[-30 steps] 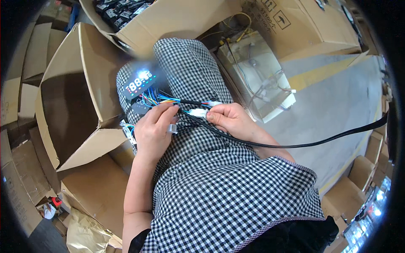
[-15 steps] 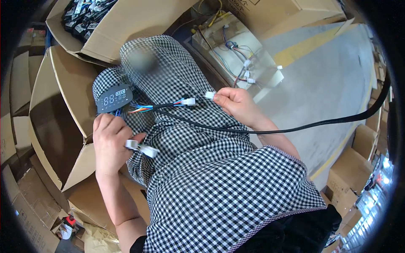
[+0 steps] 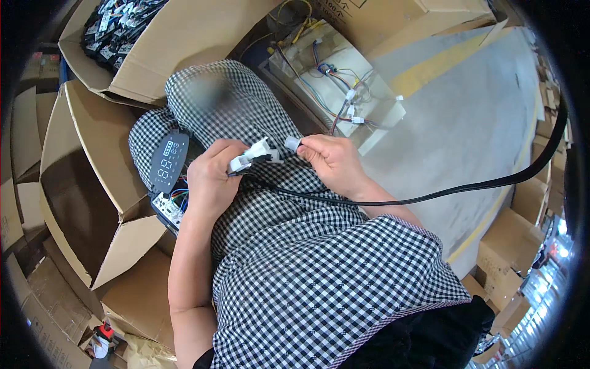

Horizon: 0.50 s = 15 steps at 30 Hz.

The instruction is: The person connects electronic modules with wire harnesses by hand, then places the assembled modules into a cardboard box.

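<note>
My left hand (image 3: pixel 212 178) is closed around a bunch of white plug connectors (image 3: pixel 249 156), which stick out past the thumb toward the right. Facing them across a small gap is a white connector (image 3: pixel 292 143), pinched between the thumb and fingers of my right hand (image 3: pixel 335 165). A dark display panel (image 3: pixel 169 163) with white segment digits stands tilted just left of my left hand. Below it a circuit board (image 3: pixel 168 208) with coloured wires shows, partly hidden by that hand. From between my hands a black cable (image 3: pixel 393 202) runs off to the right.
Checked cloth (image 3: pixel 319 258) covers my lap under the parts. On the left stand open cardboard boxes (image 3: pixel 107 141); another box (image 3: pixel 166 49) holds many small dark wired parts. Ahead, a pale board (image 3: pixel 350 86) carries wires and connectors. Grey floor (image 3: pixel 455 123) with a yellow stripe lies at right.
My left hand has moved right and up, bringing its connectors close to the right hand's connector. The display panel has turned to a steeper tilt. My right hand has shifted slightly left.
</note>
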{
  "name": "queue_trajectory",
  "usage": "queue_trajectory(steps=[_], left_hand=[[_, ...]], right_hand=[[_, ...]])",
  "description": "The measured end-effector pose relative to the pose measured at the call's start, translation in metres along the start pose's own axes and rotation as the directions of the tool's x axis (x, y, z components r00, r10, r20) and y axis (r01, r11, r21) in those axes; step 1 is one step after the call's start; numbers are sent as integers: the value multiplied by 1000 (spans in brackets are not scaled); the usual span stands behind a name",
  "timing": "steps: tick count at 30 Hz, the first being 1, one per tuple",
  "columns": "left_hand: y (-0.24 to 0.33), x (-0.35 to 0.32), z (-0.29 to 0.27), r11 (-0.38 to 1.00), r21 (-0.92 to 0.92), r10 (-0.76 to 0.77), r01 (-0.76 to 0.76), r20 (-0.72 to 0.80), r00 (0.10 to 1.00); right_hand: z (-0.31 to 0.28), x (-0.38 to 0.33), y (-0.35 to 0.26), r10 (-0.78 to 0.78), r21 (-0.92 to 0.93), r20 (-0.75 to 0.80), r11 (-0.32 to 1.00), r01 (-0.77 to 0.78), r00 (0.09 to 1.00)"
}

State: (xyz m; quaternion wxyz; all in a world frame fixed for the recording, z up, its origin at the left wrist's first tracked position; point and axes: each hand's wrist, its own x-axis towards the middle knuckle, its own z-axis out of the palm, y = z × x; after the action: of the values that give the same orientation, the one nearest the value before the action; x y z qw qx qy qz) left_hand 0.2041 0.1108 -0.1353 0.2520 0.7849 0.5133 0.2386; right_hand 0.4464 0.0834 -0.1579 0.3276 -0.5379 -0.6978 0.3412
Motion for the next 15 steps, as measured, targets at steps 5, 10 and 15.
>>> queue_trajectory(steps=[5, 10, 15], left_hand=[[-1, -1, -5, 985, -108, -123, 137, 126, 984], [-2, -1, -3, 974, -156, -150, 165, 108, 983], [-5, -4, -3, 953, -195, -210, 230, 118, 971]], right_hand=[[-13, 19, -17, -120, -202, 286, 962, 182, 951], [-13, 20, -21, -139, -151, 84, 977, 150, 987], [-20, 28, -28, -170, -254, 281, 936, 245, 944]])
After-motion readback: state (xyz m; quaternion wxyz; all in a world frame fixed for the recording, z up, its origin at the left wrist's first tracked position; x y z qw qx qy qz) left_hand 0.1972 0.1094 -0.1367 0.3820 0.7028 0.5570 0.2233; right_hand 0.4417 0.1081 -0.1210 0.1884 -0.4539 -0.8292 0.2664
